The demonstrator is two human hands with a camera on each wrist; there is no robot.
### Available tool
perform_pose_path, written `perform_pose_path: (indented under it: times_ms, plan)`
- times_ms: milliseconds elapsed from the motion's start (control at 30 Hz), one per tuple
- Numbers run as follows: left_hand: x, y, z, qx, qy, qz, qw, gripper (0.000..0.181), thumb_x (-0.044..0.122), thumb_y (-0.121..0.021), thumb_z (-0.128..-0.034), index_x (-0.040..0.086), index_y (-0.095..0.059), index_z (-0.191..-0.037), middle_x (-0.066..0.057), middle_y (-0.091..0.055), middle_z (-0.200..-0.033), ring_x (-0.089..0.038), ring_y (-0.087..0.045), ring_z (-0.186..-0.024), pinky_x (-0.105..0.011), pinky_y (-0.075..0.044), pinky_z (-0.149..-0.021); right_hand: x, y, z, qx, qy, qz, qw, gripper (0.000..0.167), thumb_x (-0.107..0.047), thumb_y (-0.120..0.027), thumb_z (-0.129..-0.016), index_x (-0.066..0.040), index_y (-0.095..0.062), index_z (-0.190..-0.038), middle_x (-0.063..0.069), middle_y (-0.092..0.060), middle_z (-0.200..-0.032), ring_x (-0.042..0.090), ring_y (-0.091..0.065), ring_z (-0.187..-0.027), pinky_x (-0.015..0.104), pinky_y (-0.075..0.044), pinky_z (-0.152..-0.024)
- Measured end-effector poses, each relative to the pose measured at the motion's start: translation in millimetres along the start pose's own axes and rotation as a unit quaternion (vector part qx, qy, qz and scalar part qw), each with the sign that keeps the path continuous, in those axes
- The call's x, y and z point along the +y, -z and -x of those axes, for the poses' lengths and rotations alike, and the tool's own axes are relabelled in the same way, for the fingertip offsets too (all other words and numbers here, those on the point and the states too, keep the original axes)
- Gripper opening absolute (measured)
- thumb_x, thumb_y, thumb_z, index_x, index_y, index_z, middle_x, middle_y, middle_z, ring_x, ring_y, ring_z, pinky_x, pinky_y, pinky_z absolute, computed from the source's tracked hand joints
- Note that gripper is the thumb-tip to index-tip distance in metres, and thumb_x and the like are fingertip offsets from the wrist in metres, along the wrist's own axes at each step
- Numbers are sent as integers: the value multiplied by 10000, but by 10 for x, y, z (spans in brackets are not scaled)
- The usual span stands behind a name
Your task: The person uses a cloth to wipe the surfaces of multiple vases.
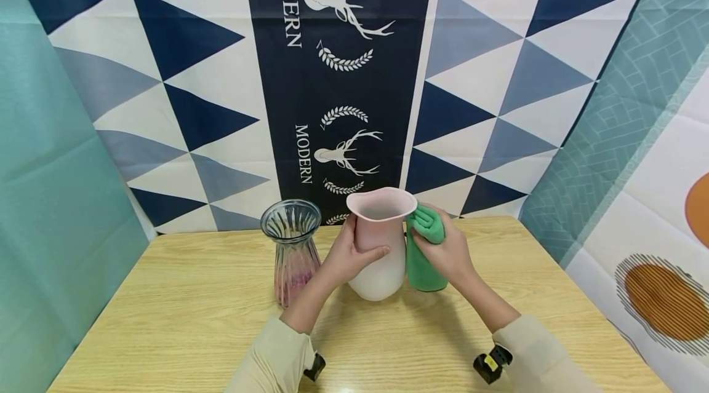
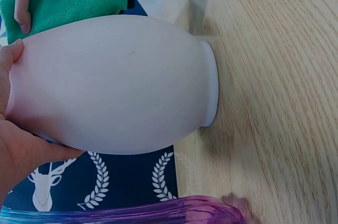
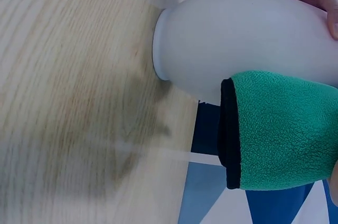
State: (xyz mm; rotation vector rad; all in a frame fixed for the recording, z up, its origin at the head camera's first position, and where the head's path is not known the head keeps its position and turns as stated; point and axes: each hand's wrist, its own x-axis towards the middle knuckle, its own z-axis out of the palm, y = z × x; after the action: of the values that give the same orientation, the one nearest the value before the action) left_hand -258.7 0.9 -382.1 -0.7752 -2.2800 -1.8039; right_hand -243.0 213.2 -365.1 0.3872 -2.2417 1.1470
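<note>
A pink-to-white vase (image 1: 381,258) with a wavy rim stands upright in the middle in the head view. My left hand (image 1: 350,254) grips it round the neck from the left, thumb across the front. My right hand (image 1: 447,250) holds a folded green cloth (image 1: 425,267) beside the vase's right side, close under the rim. In the right wrist view the cloth (image 3: 285,131), edged in black, hangs along the vase (image 3: 232,39). The vase's base (image 2: 210,84) is at the tabletop; whether it touches the wood I cannot tell.
A ribbed glass vase (image 1: 293,251), blue-grey above and pink below, stands on the wooden table (image 1: 183,313) just left of my left forearm. Behind the table hangs a patterned cloth backdrop (image 1: 338,73). Fabric walls (image 1: 39,196) close both sides.
</note>
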Motion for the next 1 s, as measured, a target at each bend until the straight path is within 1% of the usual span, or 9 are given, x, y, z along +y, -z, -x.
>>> perform_pose_path:
  times_ms: [233, 567, 667, 833, 1000]
  plan:
    - [2, -6, 1, 36, 1, -47, 10000, 892, 189, -769, -775, 121, -202, -1460, -81, -421, -1380, -232, -467, -1227, -434, -405, -1030, -55, -10, -44, 4, -149, -111, 9998, 538, -89, -725, -788, -120, -522, -1285, 149, -611, -1215, 334, -585, -1092, 518, -478, -902]
    - [-9, -11, -9, 51, -53, -47, 10000, 894, 188, -772, -771, 125, -205, -1459, -82, -419, -1382, -235, -468, -1227, -434, -403, -1033, -66, -35, -44, -5, -121, -146, 9998, 530, -72, -729, -775, -97, -530, -1266, 162, -621, -1190, 326, -598, -1060, 498, -486, -882]
    - [-16, -11, -10, 38, -24, -55, 10000, 891, 199, -770, -774, 130, -204, -1458, -79, -415, -1385, -234, -465, -1231, -440, -401, -1037, -56, -45, -38, -16, -99, -97, 9999, 530, -76, -732, -773, -92, -532, -1264, 168, -623, -1184, 333, -602, -1052, 498, -488, -875]
    - [-11, -11, -6, 51, -7, -60, 10000, 888, 193, -774, -770, 131, -212, -1455, -81, -419, -1383, -238, -466, -1231, -442, -400, -1039, -45, -37, -20, -218, -101, -91, 9997, 553, -94, -732, -782, -94, -510, -1289, 173, -614, -1195, 340, -594, -1066, 508, -485, -881]
    - [-1, -12, -4, 84, -72, -47, 9999, 891, 177, -775, -767, 123, -212, -1456, -90, -427, -1377, -238, -470, -1227, -433, -404, -1033, -36, -5, -8, -623, -148, -109, 9979, 647, -89, -740, -773, -95, -439, -1347, 181, -587, -1224, 347, -578, -1086, 526, -484, -882]
